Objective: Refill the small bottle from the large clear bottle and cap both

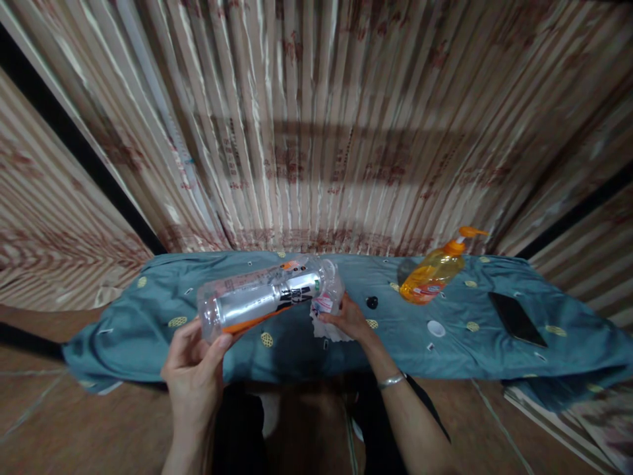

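Over the table (163, 290) with its blue spotted cloth, the left hand (195, 373) is curled around the bottom of one clear plastic bottle (262, 298), held on its side. The right hand (349, 318) pinches one crinkly clear wrapper (330, 305) at the bottle's other end. Farther right on the cloth sit one orange pump bottle (435, 270), one small black cap (372, 302), one white cap (436, 328) and one dark phone (517, 318).

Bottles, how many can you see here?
2. A clear plastic bottle lies sideways in the left hand, its far end by the right hand. An orange pump bottle stands tilted on the blue cloth. None seems hidden.
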Demonstrator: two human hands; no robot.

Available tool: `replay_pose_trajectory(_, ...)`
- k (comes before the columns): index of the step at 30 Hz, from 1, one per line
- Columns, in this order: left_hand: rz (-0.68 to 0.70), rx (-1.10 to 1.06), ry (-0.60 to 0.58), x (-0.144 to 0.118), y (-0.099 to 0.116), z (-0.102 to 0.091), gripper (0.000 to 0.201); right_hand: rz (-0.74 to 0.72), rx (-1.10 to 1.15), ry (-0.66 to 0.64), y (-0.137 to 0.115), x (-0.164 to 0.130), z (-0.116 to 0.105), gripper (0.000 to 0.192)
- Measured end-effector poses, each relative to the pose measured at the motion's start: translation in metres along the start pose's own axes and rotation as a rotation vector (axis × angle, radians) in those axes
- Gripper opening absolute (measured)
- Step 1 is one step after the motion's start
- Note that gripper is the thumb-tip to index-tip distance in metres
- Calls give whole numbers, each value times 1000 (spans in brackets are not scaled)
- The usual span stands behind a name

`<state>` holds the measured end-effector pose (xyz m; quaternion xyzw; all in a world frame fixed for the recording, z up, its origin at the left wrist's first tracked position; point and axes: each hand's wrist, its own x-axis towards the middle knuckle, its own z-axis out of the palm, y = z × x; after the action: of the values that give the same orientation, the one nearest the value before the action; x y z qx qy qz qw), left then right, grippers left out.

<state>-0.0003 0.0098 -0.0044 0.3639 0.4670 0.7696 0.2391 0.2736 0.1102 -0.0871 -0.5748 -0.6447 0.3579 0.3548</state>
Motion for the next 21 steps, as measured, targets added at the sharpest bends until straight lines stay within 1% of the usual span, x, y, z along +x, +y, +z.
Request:
replay_pose_trajectory(4,-96,-138,35,0,2,3,47,-9,8,25,-1,1,-2,77)
replay_pose_trajectory(7,-95,-146,30,0,4,6,47,-4,-5,9,-2,1,-4,71)
replay_pose_trajectory(12,-51,-147,-21,-1,5,9,45,-9,-76,-5,-4,1,-3,54)
replay_pose_trajectory(15,-79,-183,-21,-1,8,11,47,-12,-114,5,-5,1,-2,46)
replay_pose_trajectory(18,-94,-194,-15,-1,10,12,47,1,-141,29,-6,1,-2,43)
replay_pose_trajectory(21,-93,-180,-19,-1,11,11,46,14,-163,32,-5,2,-1,44)
